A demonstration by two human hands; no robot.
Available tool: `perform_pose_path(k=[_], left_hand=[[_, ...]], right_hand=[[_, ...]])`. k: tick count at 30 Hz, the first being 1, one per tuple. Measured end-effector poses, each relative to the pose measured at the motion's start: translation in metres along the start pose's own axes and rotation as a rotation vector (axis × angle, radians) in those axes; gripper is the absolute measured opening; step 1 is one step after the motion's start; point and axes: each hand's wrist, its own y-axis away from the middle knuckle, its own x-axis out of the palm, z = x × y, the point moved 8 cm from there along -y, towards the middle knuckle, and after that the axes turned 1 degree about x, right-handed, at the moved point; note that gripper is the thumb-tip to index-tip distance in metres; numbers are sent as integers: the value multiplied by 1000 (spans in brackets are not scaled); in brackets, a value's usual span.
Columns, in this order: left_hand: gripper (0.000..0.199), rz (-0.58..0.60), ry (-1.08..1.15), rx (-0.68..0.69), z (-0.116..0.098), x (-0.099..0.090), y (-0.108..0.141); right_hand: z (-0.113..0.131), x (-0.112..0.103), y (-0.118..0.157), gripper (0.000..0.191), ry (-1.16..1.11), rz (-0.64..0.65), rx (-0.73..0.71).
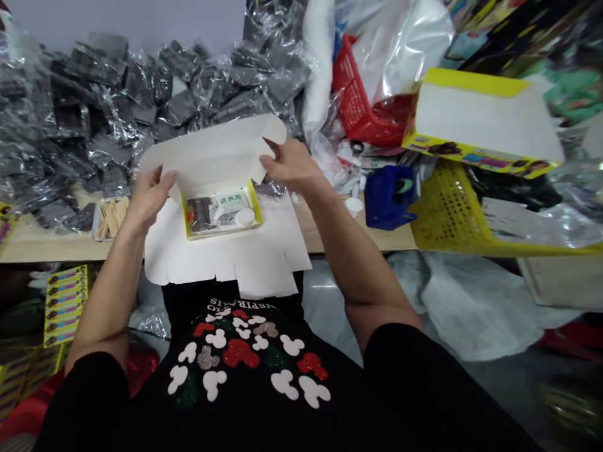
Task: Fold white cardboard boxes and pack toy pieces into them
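Note:
In front of me is a cardboard box with a white inside and yellow edges, its lid raised. My left hand pinches the lid's left side between thumb and fingers. At the right side my right hand grips the lid near a small side flap. Inside the box lie dark grey wrapped blocks, a white packet with green print and a round white disc. Under the box, unfolded white card sheets overhang the table's front edge.
Many clear-wrapped grey blocks are heaped behind. Wooden sticks fill a small tray at left. To the right stand a red basket, a blue container, a yellow basket and an open yellow-edged box.

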Motion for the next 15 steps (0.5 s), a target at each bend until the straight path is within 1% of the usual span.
perform_pose_path(k=[1,3,5,6,7,8,9,11,12,13,14,15], left_hand=[[49,7,8,-29,-2,7,-6],[40,0,-41,-63,-7,18,-5],[33,-5,-124,-54,-12,21,9],[33,17,-163,-33,-12,20,19],[35,63,-193,5,-10,20,30],[40,139,-214,62,-6,20,42],[49,238,-230,135,0,23,54],[74,423,-294,281,15,28,76],[84,478,-351,321,24,30,83],[89,503,-422,332,32,32,88],[88,503,-489,320,39,32,90],[85,488,-535,306,41,33,90]], right_hand=[[7,3,-5,45,26,7,-1],[16,8,-6,43,54,14,7],[17,14,8,45,32,16,32],[16,17,19,47,-7,20,29],[15,22,32,48,-65,33,-1],[15,28,47,49,-131,62,-63],[16,35,63,52,-194,106,-148],[18,52,94,68,-276,213,-306],[17,61,106,77,-293,255,-348],[15,69,115,84,-309,281,-359],[12,75,119,88,-338,287,-342],[10,78,120,87,-384,275,-307]])
